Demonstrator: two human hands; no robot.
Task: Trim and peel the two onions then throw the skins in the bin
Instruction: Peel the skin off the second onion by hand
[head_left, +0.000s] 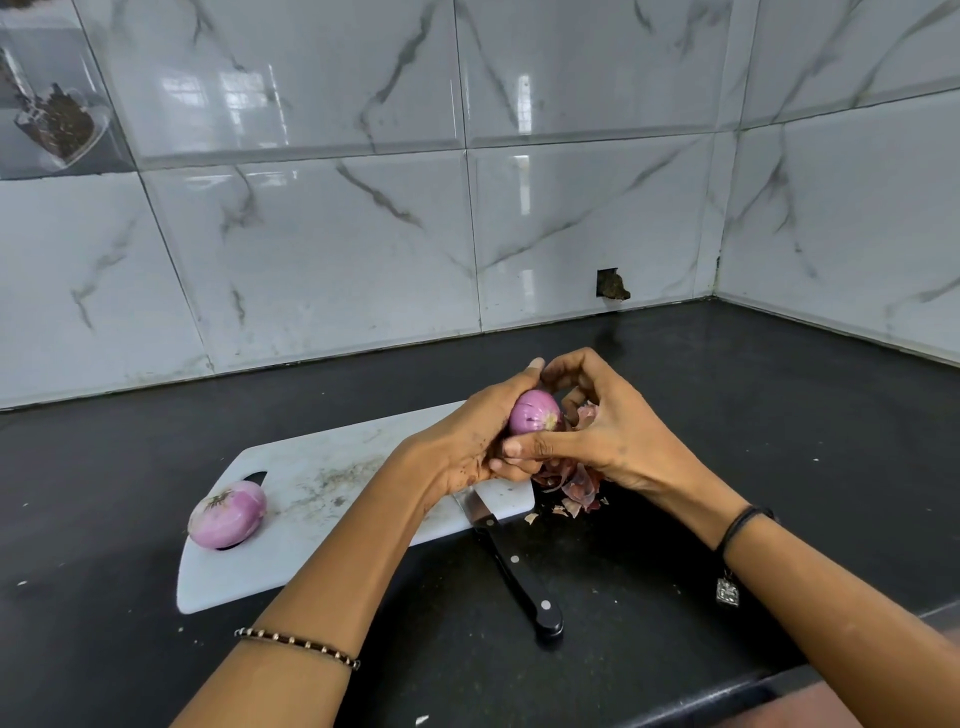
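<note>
Red onion (535, 411) held over the right end of the cutting board (322, 467), both grips closed round it: left hand (467, 441) cupping, right hand (608, 431) curled over its top. Second onion (227, 514) sits at the board's left end; knife (519, 571) overhangs the near edge, skins (576, 486) lie on the surface (727, 389) off the right corner.
</note>
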